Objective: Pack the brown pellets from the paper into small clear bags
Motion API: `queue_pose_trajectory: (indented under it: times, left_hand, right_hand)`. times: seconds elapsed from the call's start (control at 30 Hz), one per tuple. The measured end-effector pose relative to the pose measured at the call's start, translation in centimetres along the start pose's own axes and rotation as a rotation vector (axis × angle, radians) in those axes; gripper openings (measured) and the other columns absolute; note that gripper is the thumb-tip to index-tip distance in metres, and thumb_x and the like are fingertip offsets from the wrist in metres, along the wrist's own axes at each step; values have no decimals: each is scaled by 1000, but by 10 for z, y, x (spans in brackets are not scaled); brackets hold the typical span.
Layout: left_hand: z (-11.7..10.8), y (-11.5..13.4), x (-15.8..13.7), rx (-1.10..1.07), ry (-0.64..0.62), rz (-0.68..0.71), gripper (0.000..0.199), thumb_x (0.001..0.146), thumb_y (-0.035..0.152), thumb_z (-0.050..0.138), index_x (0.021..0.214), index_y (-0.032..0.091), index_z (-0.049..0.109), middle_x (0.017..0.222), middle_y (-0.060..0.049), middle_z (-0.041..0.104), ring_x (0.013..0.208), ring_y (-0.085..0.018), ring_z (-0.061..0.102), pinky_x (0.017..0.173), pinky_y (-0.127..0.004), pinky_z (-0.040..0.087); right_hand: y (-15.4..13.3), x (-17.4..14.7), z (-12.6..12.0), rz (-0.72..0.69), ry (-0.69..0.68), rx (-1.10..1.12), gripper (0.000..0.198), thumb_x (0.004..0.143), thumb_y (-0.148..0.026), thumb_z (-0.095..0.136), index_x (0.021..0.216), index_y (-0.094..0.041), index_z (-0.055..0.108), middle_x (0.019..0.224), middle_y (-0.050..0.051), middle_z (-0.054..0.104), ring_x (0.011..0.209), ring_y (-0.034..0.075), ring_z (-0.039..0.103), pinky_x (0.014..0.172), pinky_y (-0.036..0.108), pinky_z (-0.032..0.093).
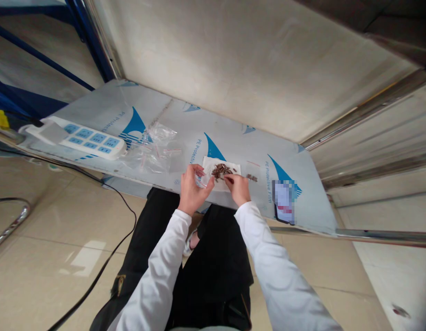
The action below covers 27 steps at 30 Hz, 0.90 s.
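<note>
A pile of small, shiny brown pieces (220, 171) lies on a white cloth or paper sheet (235, 166) near the front edge of the shelf. At the sheet's left side, my left hand (193, 192) is curled around a small clear plastic bag (202, 182), thumb and fingers on either side of it. My right hand (239, 188) reaches the pile's right edge with thumb and finger pinched together; whatever is between the tips is too small to make out. Just right of the sheet rests a clear bag with several brown pieces (251, 177) inside.
Several clear zip bags (156, 154) are heaped left of my hands. Beyond them sits a white power strip (92, 140) with blue sockets. A phone (284, 202) lies at the right front edge of the film-covered shelf (227, 133). A black cable (130, 216) hangs down at left.
</note>
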<state>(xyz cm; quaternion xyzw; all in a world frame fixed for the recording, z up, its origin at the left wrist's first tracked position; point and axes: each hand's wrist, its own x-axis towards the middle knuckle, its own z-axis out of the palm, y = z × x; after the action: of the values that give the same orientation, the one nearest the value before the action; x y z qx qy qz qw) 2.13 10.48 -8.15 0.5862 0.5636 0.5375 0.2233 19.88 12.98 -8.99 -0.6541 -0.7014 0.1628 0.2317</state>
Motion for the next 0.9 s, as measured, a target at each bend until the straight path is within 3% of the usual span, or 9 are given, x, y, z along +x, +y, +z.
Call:
queue_pose_trajectory:
  times: [0.2,0.3,0.4,0.5,0.6,0.73,0.9]
  left_hand:
    - [12,7,-8,-20,-65,41,32,72,29,68,93,22,45,82,1,58,76,-17,60,77,-33,45]
    - [15,11,-10,-61,-86,53,34,72,28,68,96,22,45,88,-1,60,80,-18,61,77,-33,46]
    - [16,16,-11,-57,-110,78,34,70,25,67,96,22,45,91,-3,61,84,-20,61,76,-34,46]
    - [18,20,-12,-25,-136,111,32,66,19,65,91,22,45,87,-2,62,83,-22,61,74,-35,45]
    - [19,24,-15,-31,-137,113,34,66,18,64,94,22,44,88,-3,62,84,-23,61,74,-35,45]
    - [20,29,-16,-55,-127,106,33,66,19,65,93,22,45,85,-2,62,83,-23,62,72,-34,45]
    - [21,32,-14,-78,-105,121,29,68,21,66,85,23,43,82,-1,58,78,-21,60,70,-33,44]
  right_hand:
    - [-51,-8,-48,-18,137,302,25,84,-34,61,96,-17,75,81,7,76,62,17,68,66,30,55]
    - [-81,-8,-68,-162,-56,317,16,82,-28,65,92,-19,75,86,5,76,71,17,69,70,28,54]
    - [-100,-5,-77,-311,-264,96,10,80,-14,65,86,-19,72,82,3,74,74,16,68,72,27,51]
    - [-109,-2,-81,-439,-347,-142,12,80,-8,63,81,-18,70,79,3,72,75,17,66,71,27,48]
    - [-113,-1,-84,-537,-417,-211,18,79,-4,61,75,-18,71,82,5,71,78,17,65,71,26,46]
    - [-116,-1,-91,-502,-471,-229,21,78,-2,60,69,-18,70,79,4,71,74,17,65,68,25,45]
    - [-118,-2,-98,-418,-345,-149,13,79,-7,64,74,-18,67,73,0,67,67,13,61,65,24,42]
